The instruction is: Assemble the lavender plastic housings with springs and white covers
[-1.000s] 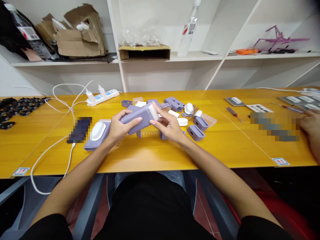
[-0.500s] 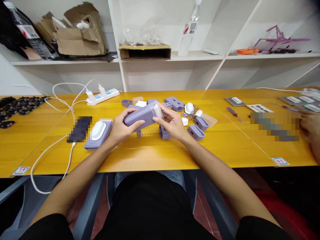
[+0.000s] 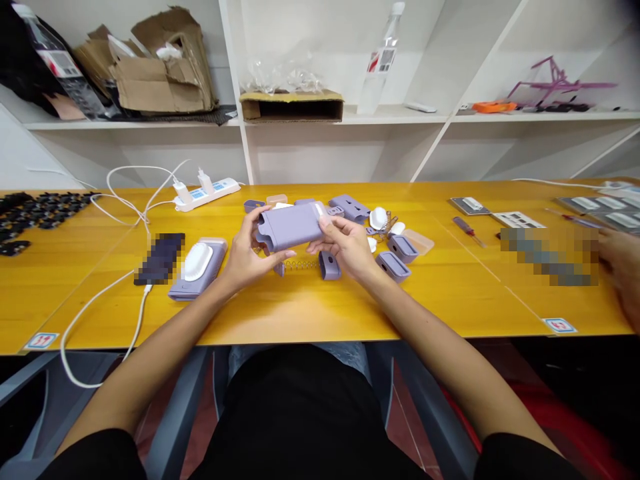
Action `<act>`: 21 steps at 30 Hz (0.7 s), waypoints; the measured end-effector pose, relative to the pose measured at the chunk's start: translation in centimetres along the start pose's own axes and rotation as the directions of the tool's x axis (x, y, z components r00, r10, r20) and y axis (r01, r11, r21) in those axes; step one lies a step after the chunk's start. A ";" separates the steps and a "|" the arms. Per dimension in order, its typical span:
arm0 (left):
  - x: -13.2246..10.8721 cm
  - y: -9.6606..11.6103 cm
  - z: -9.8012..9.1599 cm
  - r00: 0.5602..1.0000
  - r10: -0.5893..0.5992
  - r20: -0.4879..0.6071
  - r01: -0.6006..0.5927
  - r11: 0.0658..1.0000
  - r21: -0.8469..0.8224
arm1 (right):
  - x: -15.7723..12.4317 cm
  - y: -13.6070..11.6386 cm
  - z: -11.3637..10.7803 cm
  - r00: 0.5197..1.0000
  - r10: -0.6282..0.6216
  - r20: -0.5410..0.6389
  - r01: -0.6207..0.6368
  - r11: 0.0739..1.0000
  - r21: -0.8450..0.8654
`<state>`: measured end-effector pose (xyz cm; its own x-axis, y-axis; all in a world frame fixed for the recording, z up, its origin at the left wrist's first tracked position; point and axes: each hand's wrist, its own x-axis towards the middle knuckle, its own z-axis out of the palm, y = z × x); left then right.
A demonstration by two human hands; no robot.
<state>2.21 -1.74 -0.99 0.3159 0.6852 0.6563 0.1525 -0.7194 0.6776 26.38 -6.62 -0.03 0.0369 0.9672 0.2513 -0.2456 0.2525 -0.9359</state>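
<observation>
Both my hands hold a purple plastic casing (image 3: 291, 225) just above the yellow table (image 3: 310, 313). My left hand (image 3: 250, 250) grips its left end, fingers curled round it. My right hand (image 3: 345, 245) pinches its right end, where a pale insert shows. Under the casing lie a metal spring (image 3: 301, 265) and a small purple cap (image 3: 329, 265). An assembled purple unit with a white oval part (image 3: 198, 267) rests left of my left hand.
Several purple and white parts (image 3: 380, 223) are scattered behind my hands. A dark phone (image 3: 159, 257) on a white cable and a power strip (image 3: 205, 193) lie to the left. Another person's hand (image 3: 620, 263) works at the far right. A screwdriver (image 3: 468, 229) lies nearby.
I have turned the purple casing in my hands: its ribbed side showed before, now a smooth face is up and it sits level and slightly higher.
</observation>
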 end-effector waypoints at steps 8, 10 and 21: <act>-0.6 0.3 0.3 0.995 -0.059 -0.080 0.060 0.998 0.001 | -1.6 0.7 1.5 0.976 0.020 0.217 0.040 0.963 -0.266; -0.8 0.7 0.8 0.995 -0.097 0.015 0.098 0.995 -0.010 | -2.0 1.2 2.0 0.953 0.033 0.300 0.061 0.952 -0.301; -0.7 1.2 1.1 0.996 -0.037 0.082 0.024 0.989 0.146 | -2.0 1.8 1.6 0.931 -0.028 0.365 0.185 0.897 -0.402</act>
<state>3.16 -3.24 -0.97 0.3857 0.6993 0.6018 0.2955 -0.7115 0.6375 24.29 -8.17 -1.84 -0.3124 0.8831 0.3500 0.1758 0.4159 -0.8923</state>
